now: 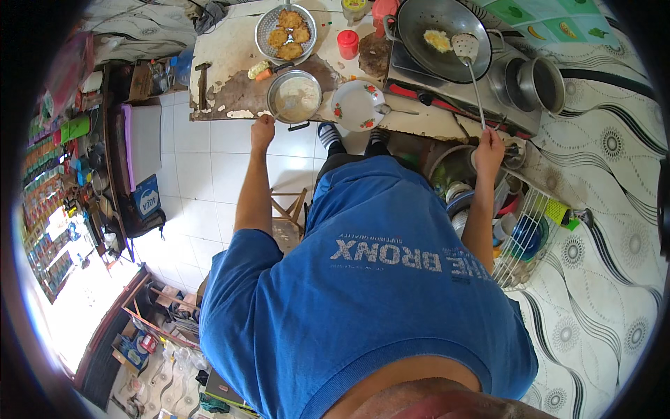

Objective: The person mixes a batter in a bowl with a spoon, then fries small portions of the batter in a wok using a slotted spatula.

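Note:
My right hand (489,149) is closed around the long handle of a perforated metal spatula (466,48). The spatula's blade lies inside a dark wok (419,23), just right of a pale yellow frying fritter (437,41). At the table's front edge, my left hand (263,131) grips the handle end of a spoon (286,108). That spoon leans into a metal pot (270,94) of pale batter (301,94); its bowl is partly sunk. A white floral plate (356,107) with a second spoon (384,109) on its right rim sits beside the pot.
Browned fritters (289,51) lie in a metal strainer (261,26) at the back. A red-lidded jar (347,44), a carrot piece (264,75) and a corn cob (258,69) are nearby. The wok stands on a gas stove (405,63), with metal pots (539,86) to its right.

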A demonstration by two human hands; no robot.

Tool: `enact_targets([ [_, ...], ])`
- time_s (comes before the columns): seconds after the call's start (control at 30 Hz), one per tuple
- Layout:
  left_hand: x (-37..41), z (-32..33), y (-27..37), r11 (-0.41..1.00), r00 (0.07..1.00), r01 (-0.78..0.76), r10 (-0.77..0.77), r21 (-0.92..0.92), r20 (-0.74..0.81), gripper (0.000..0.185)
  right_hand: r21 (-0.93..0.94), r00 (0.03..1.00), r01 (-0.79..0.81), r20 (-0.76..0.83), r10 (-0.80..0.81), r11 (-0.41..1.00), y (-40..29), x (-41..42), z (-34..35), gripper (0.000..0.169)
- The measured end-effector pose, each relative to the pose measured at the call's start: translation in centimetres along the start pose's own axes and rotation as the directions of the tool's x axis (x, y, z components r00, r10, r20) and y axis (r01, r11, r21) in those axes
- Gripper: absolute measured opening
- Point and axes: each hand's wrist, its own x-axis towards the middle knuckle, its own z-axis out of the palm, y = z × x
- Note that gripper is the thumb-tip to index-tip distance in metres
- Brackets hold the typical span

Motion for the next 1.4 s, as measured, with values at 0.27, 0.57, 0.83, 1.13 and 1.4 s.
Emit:
enact_targets([
  [0.27, -2.5, 3.7, -0.3, 0.96, 0.986, 0.05, -0.091, -0.276, -0.14, 0.025, -0.058, 0.997, 0.065, -0.031, -0.067, 0.996, 1.0, -0.2, 2.2, 0.028],
  [0.57, -2.3, 3.6, 0.6, 0.98, 0.984, 0.069, -0.098, -0.184, -0.151, 0.023, -0.106, 0.991, 0.075, -0.099, -0.086, 0.991, -1.5, 0.6, 3.7, 0.025],
  [0.83, -3.9, 2.2, 1.6, 0.983, 0.979, 0.147, -0.161, -0.109, -0.129, 0.02, -0.089, 0.985, 0.129, -0.1, -0.138, 0.988, -1.9, 0.0, 4.7, 0.024],
  [1.13, -3.7, 2.4, 2.6, 0.986, 0.985, 0.165, -0.165, -0.003, -0.041, 0.021, -0.089, 0.991, 0.101, -0.078, -0.108, 0.991, -1.1, -0.3, 5.2, 0.023],
  [1.4, -4.3, 2.4, 2.4, 0.996, 0.996, 0.076, -0.072, 0.057, -0.061, 0.025, -0.099, 0.996, 0.067, -0.047, -0.072, 0.993, -1.8, -0.4, 5.0, 0.024],
])
